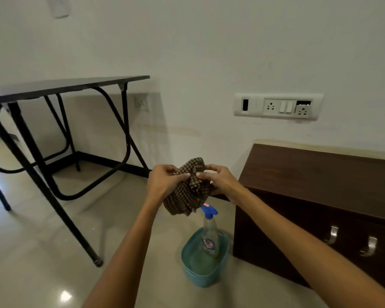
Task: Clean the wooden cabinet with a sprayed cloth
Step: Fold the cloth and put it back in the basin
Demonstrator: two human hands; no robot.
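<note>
**Cloth bunched in both hands beside the cabinet, spray bottle parked in its tub**

The person held the checked cloth (190,194) in the air just off the left end of the wooden cabinet (320,174), above the level of its top. The left hand (165,181) and right hand (220,181) each pinched the cloth's upper folds between thumb and curled fingers, the thumbs nearly meeting. The rest of the cloth hung in a loose wad. That grip looked like gathering the cloth into a pad for wiping, or presenting a face of it for spraying; which one could not be told.

On the floor just left of the cabinet's front corner sat a teal tub (185,261). In it stood the spray bottle (210,232), blue trigger head up and leaning slightly, directly below the cloth. It was probably kept there for easy reach and to catch drips. Nothing else showed in the tub, and whether it held water was unclear. The bottle's clear body seemed to hold pale liquid.

The cabinet's top carried nothing visible, and no wiping had begun.
</note>
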